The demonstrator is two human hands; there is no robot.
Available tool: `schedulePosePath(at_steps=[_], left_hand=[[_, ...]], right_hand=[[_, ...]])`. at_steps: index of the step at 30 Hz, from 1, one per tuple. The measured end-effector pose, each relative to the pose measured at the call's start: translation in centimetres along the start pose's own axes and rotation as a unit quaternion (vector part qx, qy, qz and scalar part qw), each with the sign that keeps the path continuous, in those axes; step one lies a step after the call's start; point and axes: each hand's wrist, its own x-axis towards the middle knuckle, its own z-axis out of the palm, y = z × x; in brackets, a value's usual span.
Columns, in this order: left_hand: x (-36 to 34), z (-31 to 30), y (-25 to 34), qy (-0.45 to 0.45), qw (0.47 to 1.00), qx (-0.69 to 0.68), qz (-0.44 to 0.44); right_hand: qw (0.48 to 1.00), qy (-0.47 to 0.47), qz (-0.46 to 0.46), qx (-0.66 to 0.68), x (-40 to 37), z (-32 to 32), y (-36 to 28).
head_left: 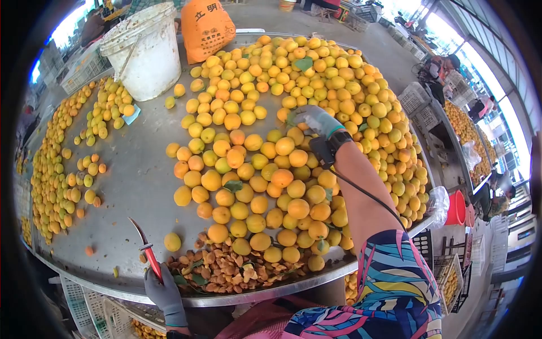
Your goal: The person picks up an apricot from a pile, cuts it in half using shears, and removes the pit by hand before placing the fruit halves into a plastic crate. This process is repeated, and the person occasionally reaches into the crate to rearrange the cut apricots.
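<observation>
"What's held?"
"L hand [165, 295], grey-gloved, lower left of frame: closed round a red-handled knife w/ curved blade [152, 259]."
"Other side?"
"R hand [319, 121], also gloved, upper centre, well apart from L. It's at the round yellow-orange fruit [282, 178]; can't tell if it grips any."
"Fruit's where?"
"Heaped centre to upper right, more far left, on the grey metal bench [135, 169]."

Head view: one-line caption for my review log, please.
Gloved left hand holds a red-handled curved knife while the right hand reaches among yellow-orange fruit heaped on a metal table.
</observation>
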Motion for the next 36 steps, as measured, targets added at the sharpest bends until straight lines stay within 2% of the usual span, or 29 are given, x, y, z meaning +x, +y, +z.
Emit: schedulePosePath(at_steps=[1,2,3,4,5,7,9,11,13,15,16,17,19,20,22,23,25,26,28,29,32,34,36], left_hand=[[-0.1,-0.1,0.2,0.001,1.000,-0.001,-0.001],[-0.2,0.0,-0.1,0.000,1.000,-0.005,0.002],[-0.1,0.1,-0.6,-0.002,1.000,-0.001,0.003],[0.0,0.2,-0.9,-0.003,1.000,0.003,0.005],[0.0,0.3,-1.2,-0.004,1.000,-0.002,0.011],[-0.1,0.3,-1.3,0.012,1.000,-0.002,0.026],[-0.1,0.1,-1.2,0.016,1.000,-0.005,0.018],[-0.1,-0.1,-1.1,0.022,1.000,-0.003,0.005],[0.0,0.3,-1.5,0.065,0.998,-0.002,0.023],[0.2,0.8,-2.6,0.069,0.997,-0.020,-0.001],[0.0,0.1,-2.0,0.063,0.995,-0.068,-0.035],[-0.3,-0.4,-1.5,0.058,0.989,-0.115,-0.069],[-1.7,0.1,-2.5,0.096,0.917,-0.366,-0.124],[-2.9,-0.9,-2.2,0.097,0.919,-0.358,-0.130],[-6.5,-3.3,-0.6,0.060,0.826,-0.537,-0.162],[-8.8,-3.9,-0.8,0.062,0.828,-0.530,-0.171],[-12.3,-5.2,-1.0,0.007,0.840,-0.516,-0.168],[-14.2,-6.1,-1.3,-0.041,0.863,-0.482,-0.147],[-17.3,-7.3,-0.7,-0.062,0.858,-0.493,-0.133],[-18.4,-7.8,-0.4,-0.086,0.852,-0.503,-0.119],[-20.1,-8.4,-0.5,-0.099,0.830,-0.533,-0.134],[-21.0,-9.2,0.0,-0.104,0.814,-0.551,-0.148],[-21.5,-9.6,-0.2,-0.105,0.812,-0.554,-0.152]], right_hand=[[1.000,0.004,0.002,-0.002,-0.8,-0.4,-0.4],[0.973,0.048,0.095,0.205,-1.7,-1.0,-0.7],[0.893,0.092,0.180,0.402,-2.9,-1.6,-2.0],[0.883,0.085,0.153,0.437,-4.2,-2.1,-2.6],[0.883,0.091,0.151,0.435,-5.2,-2.4,-2.9],[0.872,0.041,0.089,0.479,-7.4,-2.7,-4.4],[0.875,0.048,0.100,0.471,-10.1,-2.6,-6.0],[0.846,0.010,0.048,0.530,-12.6,-1.7,-7.7],[0.833,-0.006,0.035,0.552,-16.1,-0.4,-10.6],[0.818,-0.005,0.039,0.574,-19.6,1.6,-12.9],[0.802,-0.007,-0.015,0.598,-20.0,3.8,-10.9],[0.796,-0.019,-0.006,0.605,-21.7,5.2,-11.9],[0.753,-0.034,0.035,0.656,-26.2,7.0,-15.5],[0.729,-0.029,0.030,0.683,-28.6,8.4,-17.2],[0.713,-0.060,0.035,0.698,-31.3,12.2,-16.3],[0.698,-0.085,0.031,0.710,-32.7,13.9,-16.0],[0.724,-0.090,0.141,0.669,-35.9,16.0,-17.9],[0.716,-0.119,0.156,0.670,-37.0,17.3,-18.0],[0.689,-0.138,0.196,0.684,-38.6,20.2,-17.5],[0.700,-0.154,0.179,0.674,-39.2,21.0,-17.4],[0.693,-0.132,0.204,0.679,-39.8,22.9,-18.3],[0.668,-0.093,0.239,0.698,-38.9,25.0,-16.8],[0.675,-0.077,0.273,0.681,-37.6,26.8,-15.3]])
